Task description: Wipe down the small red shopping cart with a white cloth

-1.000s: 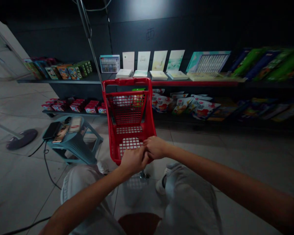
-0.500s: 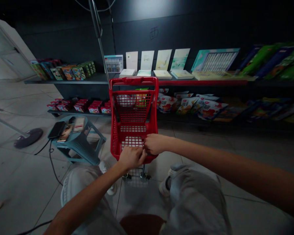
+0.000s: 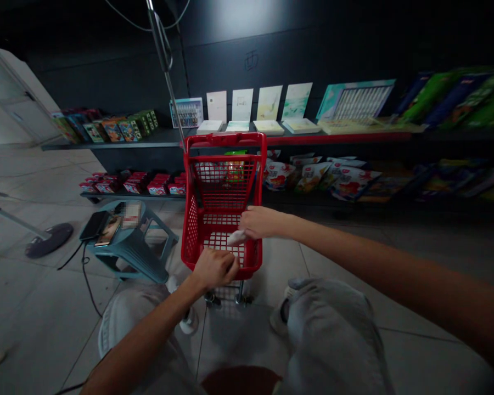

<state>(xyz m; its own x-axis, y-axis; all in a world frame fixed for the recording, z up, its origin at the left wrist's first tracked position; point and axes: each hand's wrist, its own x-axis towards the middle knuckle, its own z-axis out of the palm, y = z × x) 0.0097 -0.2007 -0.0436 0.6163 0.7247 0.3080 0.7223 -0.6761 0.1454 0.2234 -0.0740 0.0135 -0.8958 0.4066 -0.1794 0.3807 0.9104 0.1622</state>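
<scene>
A small red shopping cart [image 3: 224, 206] with a lattice basket stands between my knees. My right hand [image 3: 255, 222] is over the basket's right side, closed on a crumpled white tissue or cloth [image 3: 237, 237] that sticks out to the left. My left hand [image 3: 216, 267] is at the near rim of the basket, its fingers curled. What lies under those fingers is hidden, so I cannot tell whether they grip the rim or something else.
Beyond the cart, a dark shelf [image 3: 135, 144] carries small boxes, upright booklets and marker sets. Snack bags [image 3: 313, 176] fill the lower level. On the left, a blue-grey stool [image 3: 148, 260] holds phone-like devices with cables. A pole's round base [image 3: 49, 241] stands farther left.
My hands have moved apart: the right went slightly up and away, the left slightly back to the left. The white tissue now shows in my right hand. The view has shifted a little.
</scene>
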